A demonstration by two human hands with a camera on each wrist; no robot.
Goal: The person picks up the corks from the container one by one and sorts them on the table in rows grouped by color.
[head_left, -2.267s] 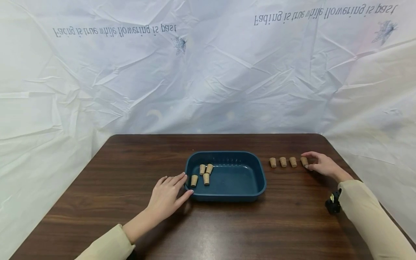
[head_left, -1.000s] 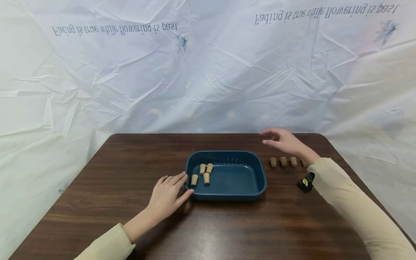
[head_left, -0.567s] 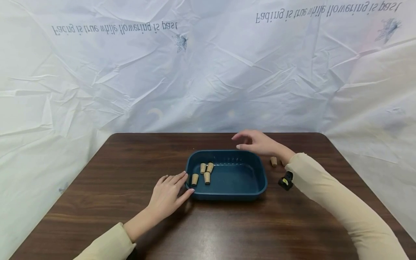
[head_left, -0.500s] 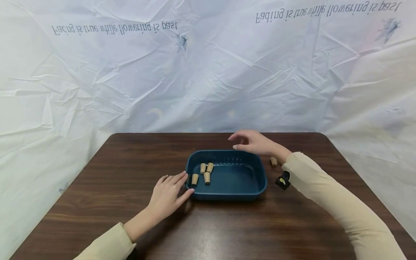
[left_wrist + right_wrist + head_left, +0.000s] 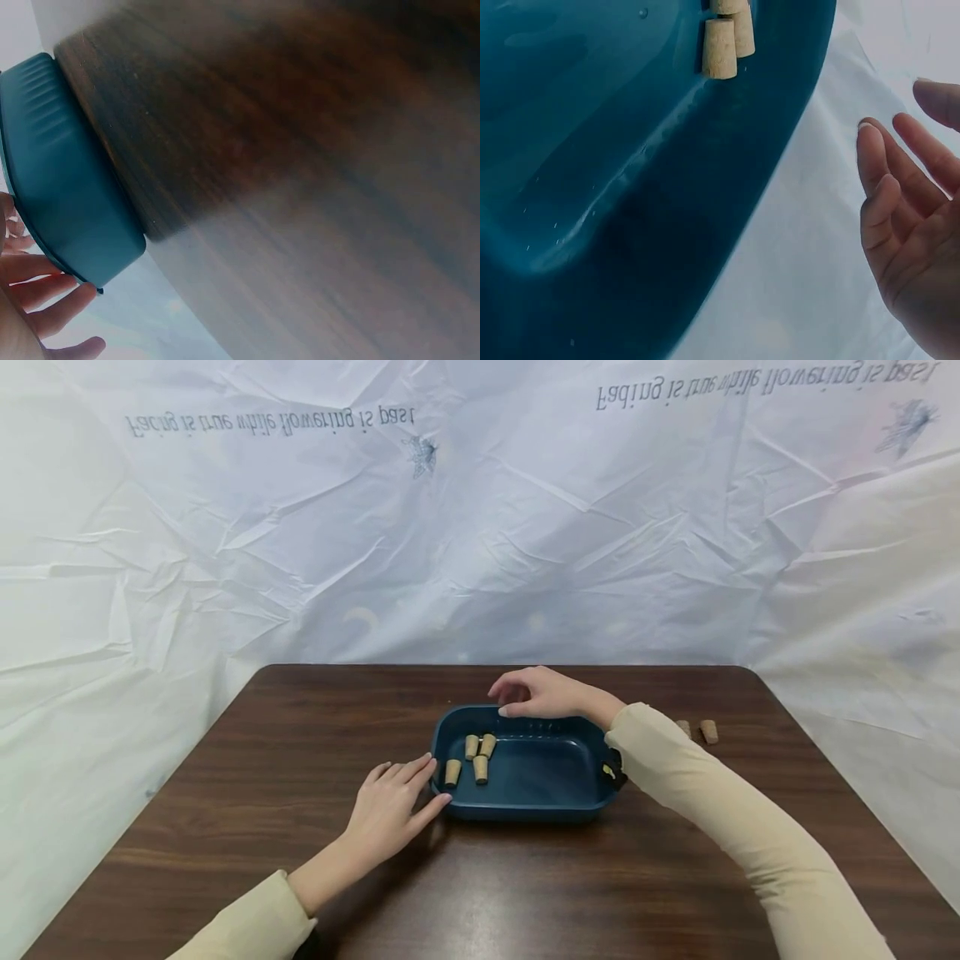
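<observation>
A dark blue plastic tray [image 5: 525, 812] sits on the table with several tapered cork stoppers [image 5: 481, 769] in its left part. My left hand [image 5: 382, 810] rests its fingertips and thumb on the tray's left rim, the fingers fairly straight. In the left wrist view, those fingers [image 5: 64, 311] touch the tray's edge. Above the far rim hovers my right hand [image 5: 543, 693], its fingers loosely bent and nothing between them. The right wrist view shows the same empty right hand [image 5: 919, 217] beside the tray wall [image 5: 727, 202], apart from the corks [image 5: 720, 49].
Two corks [image 5: 708, 732] show on the brown wooden table [image 5: 562, 885] right of the tray; the right sleeve [image 5: 712, 802] covers part of that area. A wrinkled white sheet [image 5: 480, 543] hangs behind the table's far edge.
My right hand has left the row of corks on the right and moved leftward, over the tray's far rim. The left hand and the corks in the tray have stayed put.
</observation>
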